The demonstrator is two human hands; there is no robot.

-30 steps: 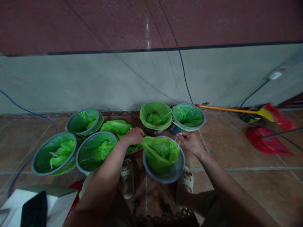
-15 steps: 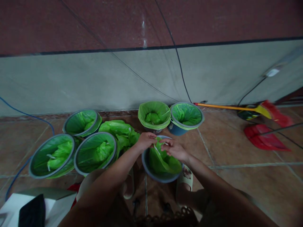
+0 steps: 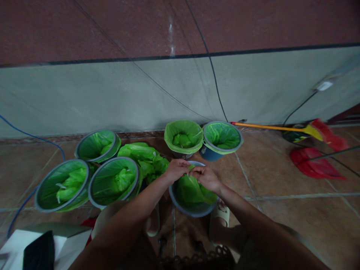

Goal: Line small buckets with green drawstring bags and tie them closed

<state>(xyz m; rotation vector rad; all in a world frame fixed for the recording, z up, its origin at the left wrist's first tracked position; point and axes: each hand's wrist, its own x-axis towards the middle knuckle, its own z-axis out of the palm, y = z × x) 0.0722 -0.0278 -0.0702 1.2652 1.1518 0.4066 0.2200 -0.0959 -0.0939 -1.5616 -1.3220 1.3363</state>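
A green plastic bag (image 3: 194, 189) hangs down inside a grey-rimmed bucket (image 3: 187, 210) on the floor between my feet. Over the bucket's far side, my left hand (image 3: 177, 169) and my right hand (image 3: 206, 177) meet, fingers closed in pinches at the bag's top edge. A whitish strip of the bag shows just below the fingertips. The fingertips themselves partly hide the edge they grip. Left of my left hand lies a heap of green bags (image 3: 143, 157), close to the forearm.
Bag-lined buckets stand at the left, one of them (image 3: 112, 182) near my leg. Two more, a green-lined bin (image 3: 184, 153) and a blue bucket (image 3: 213, 153), stand by the wall. A broom (image 3: 261, 126) and red dustpan (image 3: 312, 163) are at right; a white box (image 3: 67, 247) is front left.
My hands have come closer together, and the right fingers have closed down onto the bag's edge. The bag's whitish strip shows less. The buckets stay put.
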